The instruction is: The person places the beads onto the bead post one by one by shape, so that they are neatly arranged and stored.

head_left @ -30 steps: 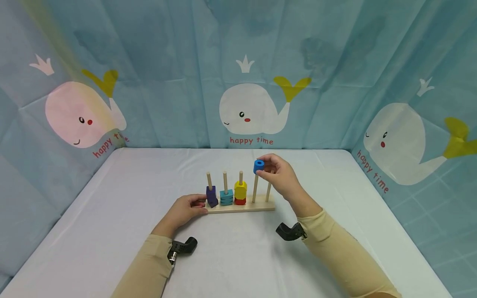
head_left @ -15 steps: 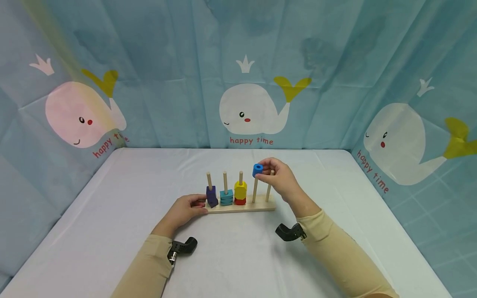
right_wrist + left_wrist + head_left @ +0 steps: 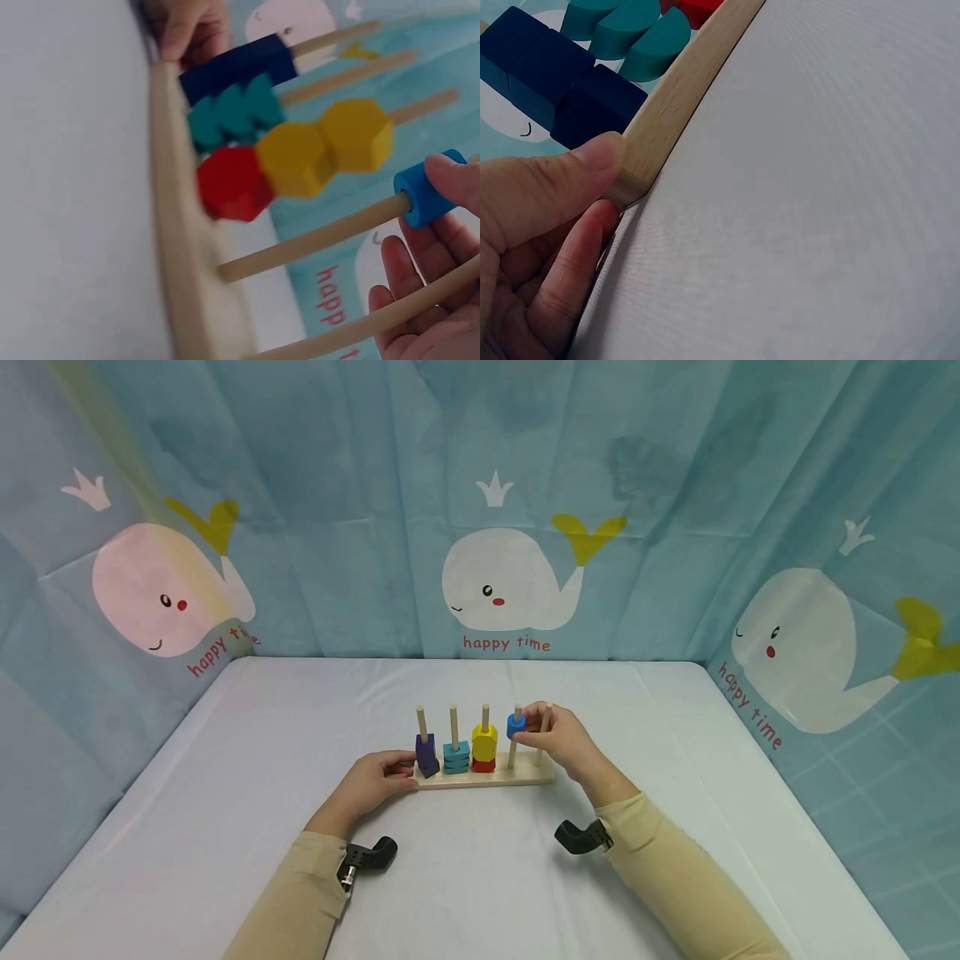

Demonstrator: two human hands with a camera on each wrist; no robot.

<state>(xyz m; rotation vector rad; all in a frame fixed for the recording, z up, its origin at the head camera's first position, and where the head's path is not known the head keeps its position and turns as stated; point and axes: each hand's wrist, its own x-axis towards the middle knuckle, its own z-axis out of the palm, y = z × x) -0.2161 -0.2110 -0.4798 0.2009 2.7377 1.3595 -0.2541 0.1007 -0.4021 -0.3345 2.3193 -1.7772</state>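
A wooden peg board (image 3: 487, 782) with a row of upright pegs stands mid-table. My left hand (image 3: 371, 785) holds its left end, the thumb (image 3: 555, 180) against the corner and fingertips low beside it. My right hand (image 3: 564, 743) pinches a blue cylindrical bead (image 3: 516, 727) between thumb and fingers. The bead is threaded partway down the fourth peg (image 3: 322, 236), with bare wood below it. On the first peg sit dark blue-purple blocks (image 3: 426, 756), on the second teal pieces (image 3: 456, 758). The third carries yellow hexagonal beads (image 3: 483, 743) above a red one (image 3: 483, 766).
The last peg (image 3: 375, 319) at the right end is bare and passes close by my right hand's fingers. A white cloth (image 3: 480, 877) covers the table. Behind it hangs a blue curtain (image 3: 337, 585) printed with whales.
My right hand has come down with the blue bead, from the tip of the fourth peg to partway along it. My left hand stays at the board's end.
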